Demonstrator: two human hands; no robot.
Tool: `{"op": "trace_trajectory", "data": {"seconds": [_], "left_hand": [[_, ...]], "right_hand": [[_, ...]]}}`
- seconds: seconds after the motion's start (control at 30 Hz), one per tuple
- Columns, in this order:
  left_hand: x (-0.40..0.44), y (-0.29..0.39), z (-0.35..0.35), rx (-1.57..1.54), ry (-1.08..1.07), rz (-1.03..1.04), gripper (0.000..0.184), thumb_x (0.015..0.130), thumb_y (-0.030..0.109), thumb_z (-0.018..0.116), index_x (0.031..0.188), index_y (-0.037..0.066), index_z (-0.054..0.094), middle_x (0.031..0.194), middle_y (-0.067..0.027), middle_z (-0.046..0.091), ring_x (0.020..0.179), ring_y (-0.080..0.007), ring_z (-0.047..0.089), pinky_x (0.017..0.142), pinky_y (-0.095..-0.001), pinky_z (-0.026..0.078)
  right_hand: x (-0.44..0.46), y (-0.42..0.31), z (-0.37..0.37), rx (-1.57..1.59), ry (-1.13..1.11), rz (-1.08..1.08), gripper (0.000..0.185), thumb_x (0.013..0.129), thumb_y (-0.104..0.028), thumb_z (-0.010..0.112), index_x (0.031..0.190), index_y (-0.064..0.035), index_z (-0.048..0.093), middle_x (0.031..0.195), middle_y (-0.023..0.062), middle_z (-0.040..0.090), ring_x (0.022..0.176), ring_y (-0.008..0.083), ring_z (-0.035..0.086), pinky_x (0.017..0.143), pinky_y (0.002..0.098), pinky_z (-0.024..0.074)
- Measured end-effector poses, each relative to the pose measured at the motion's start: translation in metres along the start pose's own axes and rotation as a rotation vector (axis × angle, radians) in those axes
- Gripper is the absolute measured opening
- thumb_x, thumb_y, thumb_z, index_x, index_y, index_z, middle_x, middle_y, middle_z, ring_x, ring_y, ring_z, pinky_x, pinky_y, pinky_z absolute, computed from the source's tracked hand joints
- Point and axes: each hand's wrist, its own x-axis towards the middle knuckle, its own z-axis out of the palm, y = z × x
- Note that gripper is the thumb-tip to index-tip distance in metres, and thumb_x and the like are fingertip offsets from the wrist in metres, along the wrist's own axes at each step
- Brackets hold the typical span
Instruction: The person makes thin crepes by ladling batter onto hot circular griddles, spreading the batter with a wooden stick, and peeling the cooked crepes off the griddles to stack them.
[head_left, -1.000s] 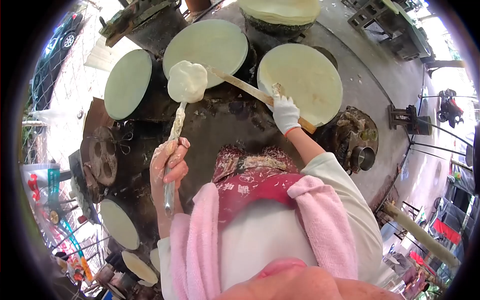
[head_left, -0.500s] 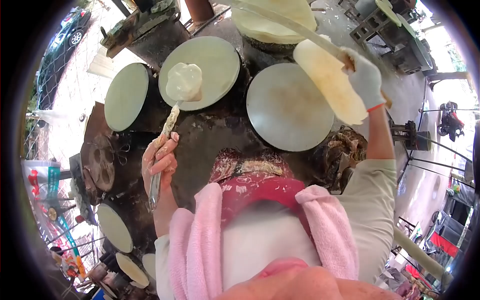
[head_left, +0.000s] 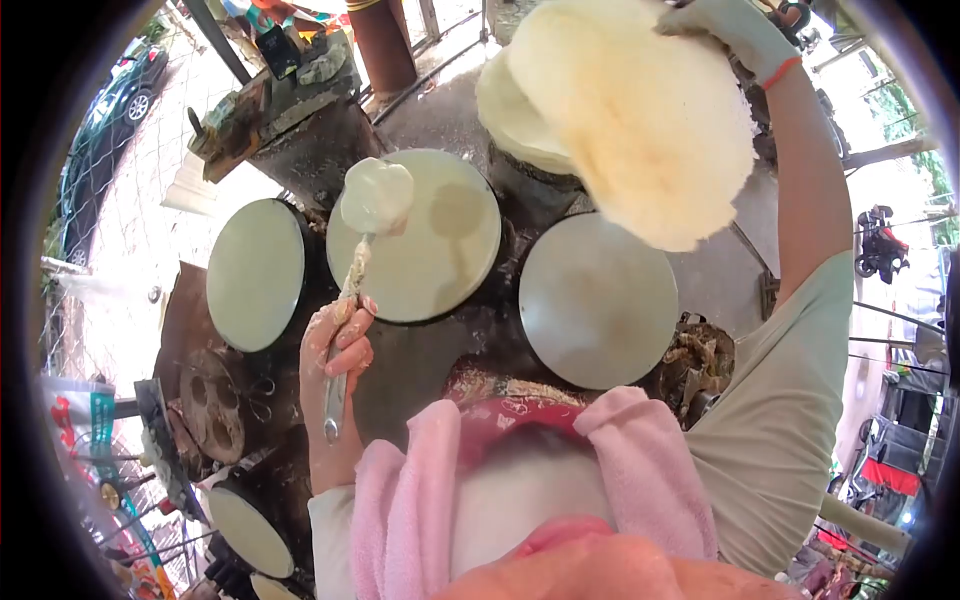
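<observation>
My left hand (head_left: 342, 350) is closed around a batter-caked metal ladle (head_left: 334, 410). A glossy white lump of batter (head_left: 377, 197) covers its head, above the middle griddle (head_left: 440, 280). At the upper right, my right hand (head_left: 732, 32), in a pale glove, grips the edge of a large thin round flatbread (head_left: 660, 140). The sheet hangs spread out, lightly browned in its centre and ragged along the rim. It overlaps my view of a stack of pale flatbreads (head_left: 515, 125) behind it. Below the sheet lies the right griddle (head_left: 598, 310), its bare surface showing.
Another round griddle (head_left: 255, 275) stands at the left, and a further one (head_left: 250, 530) sits lower left. Crumpled scraps (head_left: 700, 365) lie beside the right griddle. A blackened metal stand (head_left: 290, 110) rises at the back left, near a brown pipe (head_left: 382, 50).
My right hand has moved up and away, lifting the flatbread, which now hangs wide open instead of edge-on. The long stick in that hand no longer shows. My left hand still holds the ladle.
</observation>
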Motion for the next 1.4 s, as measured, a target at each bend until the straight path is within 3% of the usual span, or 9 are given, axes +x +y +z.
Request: {"op": "trace_trajectory", "data": {"seconds": [0.2, 0.23, 0.37, 0.53, 0.77, 0.87, 1.03, 1.13, 1.4], "left_hand": [[0.037, 0.034, -0.001, 0.072, 0.038, -0.020, 0.026, 0.100, 0.017, 0.046, 0.099, -0.008, 0.053, 0.059, 0.0052, 0.040, 0.031, 0.0002, 0.030, 0.032, -0.0173, 0.021], [0.042, 0.037, -0.003, 0.093, 0.039, -0.023, 0.026, 0.100, 0.018, 0.046, 0.099, -0.007, 0.053, 0.058, 0.0055, 0.040, 0.031, 0.0003, 0.030, 0.032, -0.0176, 0.023], [0.058, 0.047, -0.001, 0.148, 0.052, -0.038, 0.026, 0.100, 0.018, 0.045, 0.099, -0.007, 0.054, 0.058, 0.0054, 0.040, 0.031, -0.0001, 0.031, 0.032, -0.0180, 0.024], [0.075, 0.053, 0.009, 0.228, 0.019, -0.085, 0.028, 0.100, 0.019, 0.043, 0.099, -0.007, 0.053, 0.059, 0.0040, 0.040, 0.031, -0.0013, 0.031, 0.032, -0.0182, 0.024], [0.084, 0.037, 0.037, 0.331, 0.015, -0.125, 0.029, 0.100, 0.021, 0.046, 0.099, -0.008, 0.052, 0.060, 0.0017, 0.041, 0.031, -0.0034, 0.030, 0.032, -0.0199, 0.023], [0.080, 0.014, 0.061, 0.378, 0.011, -0.123, 0.028, 0.099, 0.019, 0.048, 0.098, -0.008, 0.053, 0.061, 0.0007, 0.042, 0.032, -0.0042, 0.030, 0.033, -0.0204, 0.022], [0.063, -0.042, 0.110, 0.388, -0.040, -0.181, 0.024, 0.099, 0.015, 0.046, 0.096, -0.007, 0.054, 0.060, -0.0012, 0.043, 0.032, -0.0060, 0.031, 0.033, -0.0214, 0.022], [0.055, -0.091, 0.145, 0.424, -0.093, -0.214, 0.023, 0.099, 0.014, 0.046, 0.094, -0.007, 0.054, 0.060, -0.0015, 0.043, 0.032, -0.0070, 0.032, 0.033, -0.0225, 0.024], [0.115, -0.311, 0.162, 0.999, -0.256, -0.162, 0.023, 0.092, 0.023, 0.060, 0.088, 0.001, 0.054, 0.056, -0.0007, 0.048, 0.036, -0.0084, 0.039, 0.037, -0.0270, 0.032]], "right_hand": [[0.089, 0.154, 0.066, 0.717, 0.337, 0.230, 0.048, 0.080, -0.012, 0.074, 0.126, -0.0048, 0.061, 0.095, 0.0062, 0.070, 0.076, 0.0132, 0.066, 0.067, 0.0248, 0.0535], [0.076, 0.153, 0.093, 0.945, 0.423, 0.297, 0.027, 0.072, -0.013, 0.080, 0.098, -0.0064, 0.072, 0.076, -0.0010, 0.065, 0.058, 0.0084, 0.047, 0.051, 0.0263, 0.0313], [0.096, 0.255, 0.208, 1.231, 0.623, 0.281, 0.051, 0.078, 0.002, 0.069, 0.127, -0.0016, 0.054, 0.100, 0.0061, 0.068, 0.070, 0.0157, 0.065, 0.042, 0.0269, 0.0418], [0.071, 0.258, 0.291, 1.043, 0.806, 0.581, 0.043, 0.075, 0.005, 0.071, 0.116, -0.0035, 0.062, 0.093, 0.0026, 0.067, 0.078, 0.0146, 0.063, 0.066, 0.0276, 0.0522], [0.076, 0.307, 0.299, 0.435, 0.651, 0.524, 0.047, 0.084, -0.028, 0.068, 0.118, 0.0028, 0.061, 0.109, 0.0125, 0.070, 0.096, 0.0233, 0.067, 0.086, 0.0329, 0.0491], [0.103, 0.385, 0.330, 0.638, 0.929, 0.357, 0.044, 0.083, -0.035, 0.075, 0.112, -0.0045, 0.066, 0.089, 0.0006, 0.069, 0.070, 0.0146, 0.059, 0.065, 0.0310, 0.0492], [-0.020, 0.311, 0.271, 0.741, 0.741, 0.373, 0.040, 0.086, -0.024, 0.073, 0.122, -0.0109, 0.064, 0.073, -0.0054, 0.056, 0.049, 0.0035, 0.043, 0.040, 0.0209, 0.0324], [-0.147, 0.263, 0.244, 1.180, 0.659, 0.471, 0.042, 0.086, -0.014, 0.073, 0.126, -0.0042, 0.061, 0.082, -0.0067, 0.062, 0.052, 0.0000, 0.041, 0.045, 0.0183, 0.0326], [-0.429, 0.268, 0.288, 1.238, 0.618, 0.847, 0.044, 0.094, -0.015, 0.063, 0.136, -0.0050, 0.054, 0.074, -0.0093, 0.056, 0.048, -0.0014, 0.033, 0.041, 0.0179, 0.0235]]}}
